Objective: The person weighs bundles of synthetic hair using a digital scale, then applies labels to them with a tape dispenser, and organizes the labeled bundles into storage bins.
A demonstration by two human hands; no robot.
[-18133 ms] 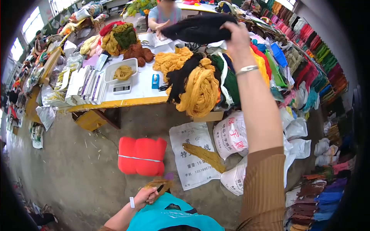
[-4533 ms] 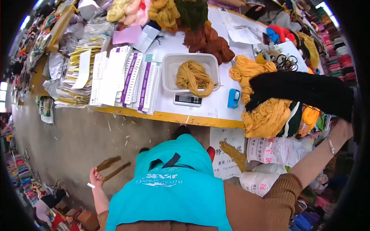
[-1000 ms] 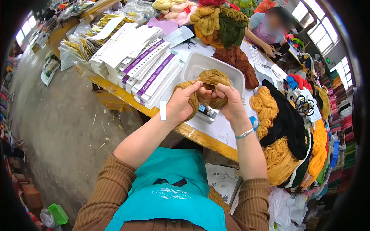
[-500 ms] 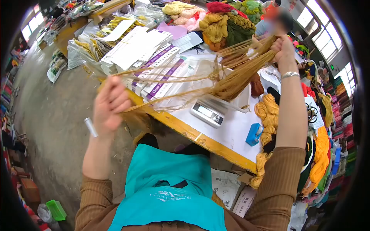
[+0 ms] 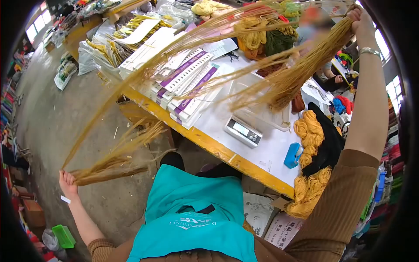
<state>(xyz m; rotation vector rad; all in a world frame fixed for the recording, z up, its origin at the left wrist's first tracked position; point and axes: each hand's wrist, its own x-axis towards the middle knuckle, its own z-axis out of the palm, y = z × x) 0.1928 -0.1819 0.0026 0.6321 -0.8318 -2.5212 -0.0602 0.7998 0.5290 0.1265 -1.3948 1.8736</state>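
A yellow-edged white table [image 5: 266, 153] stands on grey concrete floor [image 5: 52, 126]; windows [image 5: 32, 30] behind.

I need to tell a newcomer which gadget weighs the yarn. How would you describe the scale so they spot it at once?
Start at the long white table with the yellow front edge. Near that edge, right of the stacked purple-and-white cards, sits the scale, under a clear plastic tray. It is the only flat grey box with a small display window; the blue tape dispenser beside it is smaller.
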